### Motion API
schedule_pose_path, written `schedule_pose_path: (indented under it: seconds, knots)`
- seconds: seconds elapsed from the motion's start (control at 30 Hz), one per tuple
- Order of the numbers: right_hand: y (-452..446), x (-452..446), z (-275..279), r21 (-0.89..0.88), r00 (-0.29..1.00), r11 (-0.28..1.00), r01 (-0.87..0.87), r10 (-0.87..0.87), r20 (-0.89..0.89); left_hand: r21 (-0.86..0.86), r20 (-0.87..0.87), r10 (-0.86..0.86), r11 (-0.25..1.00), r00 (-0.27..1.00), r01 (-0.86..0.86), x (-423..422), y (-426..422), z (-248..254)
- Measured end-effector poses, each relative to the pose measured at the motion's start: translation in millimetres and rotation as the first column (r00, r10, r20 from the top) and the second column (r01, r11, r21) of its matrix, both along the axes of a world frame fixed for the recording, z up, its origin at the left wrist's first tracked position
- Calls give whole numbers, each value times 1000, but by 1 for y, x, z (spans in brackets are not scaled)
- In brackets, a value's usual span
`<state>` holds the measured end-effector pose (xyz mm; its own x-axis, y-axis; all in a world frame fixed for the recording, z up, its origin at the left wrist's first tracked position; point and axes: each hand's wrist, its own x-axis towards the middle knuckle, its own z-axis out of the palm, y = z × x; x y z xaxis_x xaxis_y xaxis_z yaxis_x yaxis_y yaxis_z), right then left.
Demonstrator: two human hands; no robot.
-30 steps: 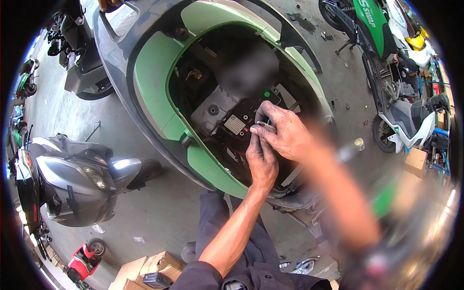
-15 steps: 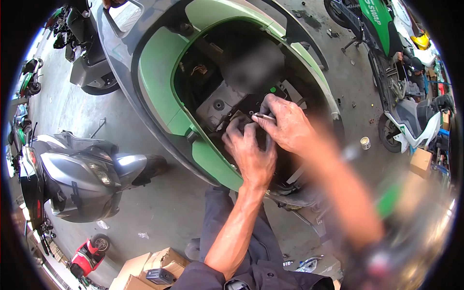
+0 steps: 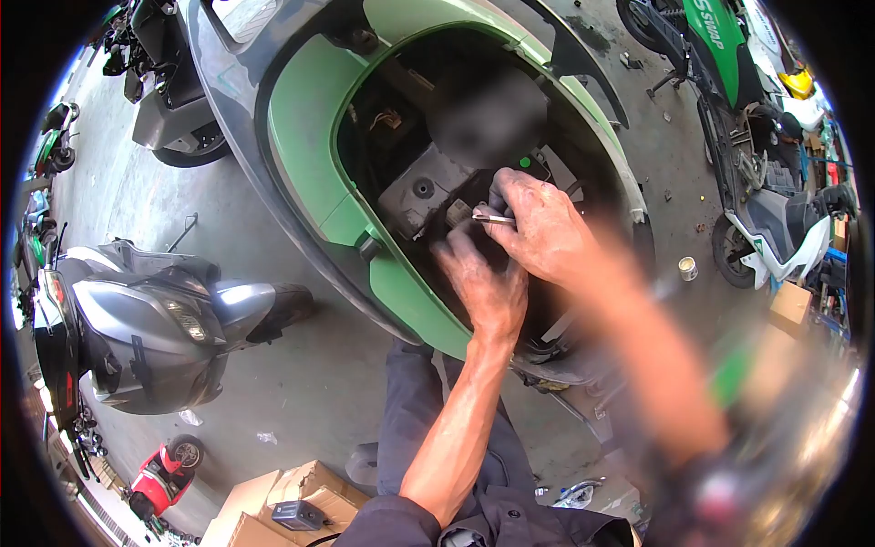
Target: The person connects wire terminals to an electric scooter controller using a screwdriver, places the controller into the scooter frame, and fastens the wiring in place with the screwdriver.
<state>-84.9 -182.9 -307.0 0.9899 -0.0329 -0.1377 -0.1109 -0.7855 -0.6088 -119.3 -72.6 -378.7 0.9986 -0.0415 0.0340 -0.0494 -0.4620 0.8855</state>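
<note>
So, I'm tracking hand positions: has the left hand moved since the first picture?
Yes: judged against the grey panel, the left hand has shifted leftward in view, its fingers now nearer that panel.

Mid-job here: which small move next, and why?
Perhaps steady the left hand before shifting the slim metal piece: the right hand pinches it with one end exposed, and the left hand, its fingers blurred, is close by at the green-edged compartment.

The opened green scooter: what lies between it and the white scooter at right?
In the head view, between the green scooter and white scooter: grey floor, a small round container, and scattered bits.
</note>
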Motion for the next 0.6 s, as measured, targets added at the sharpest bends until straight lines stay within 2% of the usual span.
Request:
schedule_pose_path:
  seconds: [0.07, 0.17, 0.2, 0.27, 0.47, 0.57, 0.6]
  knots:
    - [-2, 0, -1, -4, 1000, 1000, 7, -7, 15, -15, 6, 45, 999, 999, -45, -5, -2, 5]
    - [-1, -1, -9, -28, 998, 999, 26, -25, 57, -36, 103, -3, 999, 995, 7, -7, -8, 0]
    - [0, 0, -10, -29, 999, 999, 40, -40, 21, -77, 112, 19, 997, 994, -11, -8, -10, -4]
    - [4, 4, -11, -31, 996, 997, 68, -70, -50, -42, 138, 0, 999, 990, 5, -11, -11, -11]
    - [2, 6, -17, -89, 997, 996, 26, -33, -72, -16, 143, -55, 998, 988, 58, -8, -14, -7]
    - [2, 12, 7, 34, 953, 986, 163, -149, -265, 45, 133, -31, 999, 991, 25, -8, -15, -2]
    - [-5, 8, 2, 117, 958, 975, 191, -160, -237, 72, 135, -12, 997, 991, 3, -8, -16, -1]
